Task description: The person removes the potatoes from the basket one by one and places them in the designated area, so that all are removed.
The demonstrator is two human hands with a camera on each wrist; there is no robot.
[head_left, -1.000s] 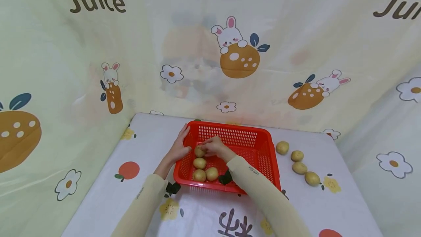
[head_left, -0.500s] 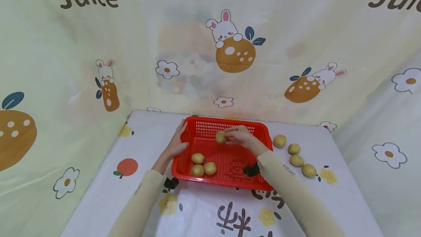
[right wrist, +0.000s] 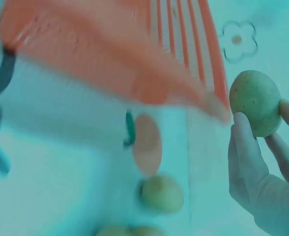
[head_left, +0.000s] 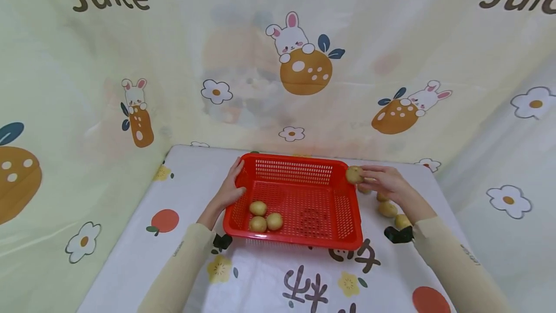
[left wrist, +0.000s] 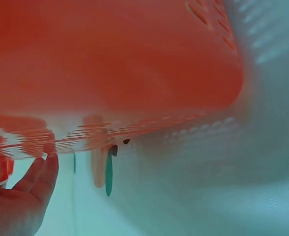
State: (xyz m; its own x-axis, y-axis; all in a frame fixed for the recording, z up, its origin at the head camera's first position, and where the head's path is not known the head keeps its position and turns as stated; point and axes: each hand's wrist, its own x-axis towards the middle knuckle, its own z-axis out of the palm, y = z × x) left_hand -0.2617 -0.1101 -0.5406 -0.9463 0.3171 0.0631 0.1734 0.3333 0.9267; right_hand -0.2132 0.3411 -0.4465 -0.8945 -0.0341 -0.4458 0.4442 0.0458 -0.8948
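Observation:
A potato [head_left: 354, 175] is pinched between the thumb and fingertips of my right hand [head_left: 386, 181], just above the right rim of the red plastic basket [head_left: 295, 244]. In the right wrist view the held potato [right wrist: 255, 103] stands apart from the blurred basket wall [right wrist: 95, 73]. My left hand [head_left: 227, 191] grips the basket's left side, thumb over the rim and fingers along the outside. The left wrist view shows those fingers [left wrist: 45, 178] at the slotted wall. Inside the basket, several potatoes [head_left: 258, 224] sit together in the near left corner.
Several loose potatoes [head_left: 386, 209] lie on the table right of the basket, partly hidden under my right hand. A patterned cloth [head_left: 260, 279] covers the table. Printed curtains [head_left: 243, 62] rise behind it and at both sides.
My right hand has lifted a potato from the basket's left part and carried it right, to the right rim. My left hand stays on the basket's left side.

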